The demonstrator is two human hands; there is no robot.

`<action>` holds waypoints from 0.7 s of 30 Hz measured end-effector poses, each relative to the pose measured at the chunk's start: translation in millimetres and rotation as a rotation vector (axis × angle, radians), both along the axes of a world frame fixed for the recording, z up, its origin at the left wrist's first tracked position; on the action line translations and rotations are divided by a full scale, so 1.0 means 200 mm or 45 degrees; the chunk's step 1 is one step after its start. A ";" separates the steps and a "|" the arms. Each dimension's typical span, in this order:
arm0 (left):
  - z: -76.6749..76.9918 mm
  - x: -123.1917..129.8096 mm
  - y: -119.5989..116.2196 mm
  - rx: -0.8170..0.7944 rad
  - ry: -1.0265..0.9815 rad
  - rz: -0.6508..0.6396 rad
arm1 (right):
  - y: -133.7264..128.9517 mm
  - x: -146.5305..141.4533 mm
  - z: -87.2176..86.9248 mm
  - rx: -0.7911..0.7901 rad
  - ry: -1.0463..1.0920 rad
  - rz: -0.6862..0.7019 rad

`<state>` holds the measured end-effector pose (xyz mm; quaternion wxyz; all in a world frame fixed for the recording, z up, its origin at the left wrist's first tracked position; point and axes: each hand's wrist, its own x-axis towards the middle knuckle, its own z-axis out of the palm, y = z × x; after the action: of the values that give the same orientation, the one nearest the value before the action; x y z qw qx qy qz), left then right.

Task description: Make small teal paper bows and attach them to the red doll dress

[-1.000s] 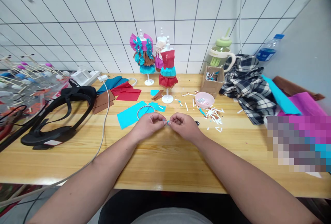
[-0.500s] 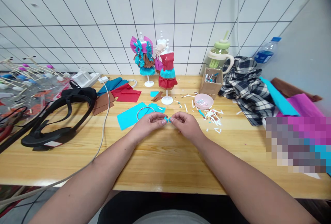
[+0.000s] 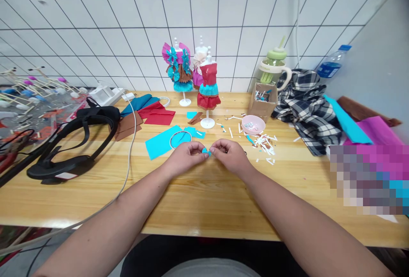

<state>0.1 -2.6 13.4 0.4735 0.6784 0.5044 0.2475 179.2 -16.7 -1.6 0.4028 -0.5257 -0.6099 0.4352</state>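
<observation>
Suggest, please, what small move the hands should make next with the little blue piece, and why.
I would probably pinch the small blue piece a little tighter at its middle: the left hand and right hand both hold it at the fingertips, and some of it shows between them.

Black headset [image 3: 79, 167] just chilling on the left of the bench [image 3: 191, 209], white power strip [image 3: 105, 96] right behind it. Over on the right there's a green-lidded tumbler [image 3: 271, 71], a crumpled plaid cloth [image 3: 308, 100] beside it, and a blue-capped bottle [image 3: 329, 69] near the tiled wall [image 3: 234, 6].
</observation>
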 end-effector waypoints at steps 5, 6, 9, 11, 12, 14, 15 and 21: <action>0.00 -0.01 0.00 0.095 -0.008 -0.073 | 0.00 0.00 -0.01 0.073 -0.127 0.043; 0.00 0.00 0.00 0.094 -0.051 -0.066 | 0.00 0.00 -0.01 0.080 -0.124 0.019; -0.01 0.02 0.00 0.066 -0.148 -0.019 | -0.01 -0.01 0.00 0.068 -0.048 -0.042; -0.02 0.03 0.00 0.046 -0.169 0.010 | -0.01 -0.02 0.00 0.045 0.003 -0.041; -0.03 0.03 0.00 0.047 -0.169 0.014 | -0.01 -0.02 0.00 0.033 0.014 -0.031; -0.03 0.03 0.00 0.083 -0.119 -0.005 | -0.02 -0.02 0.01 0.028 -0.015 -0.007; -0.03 0.03 0.00 0.111 -0.073 -0.028 | -0.02 -0.02 0.01 0.043 -0.056 0.000; 0.01 0.03 -0.02 0.225 0.112 -0.158 | -0.02 0.00 0.01 0.224 -0.277 0.033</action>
<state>6.3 -6.9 14.9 0.4037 0.7575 0.4580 0.2313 178.3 -21.4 -0.4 0.3731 -0.5246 -0.6925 0.3256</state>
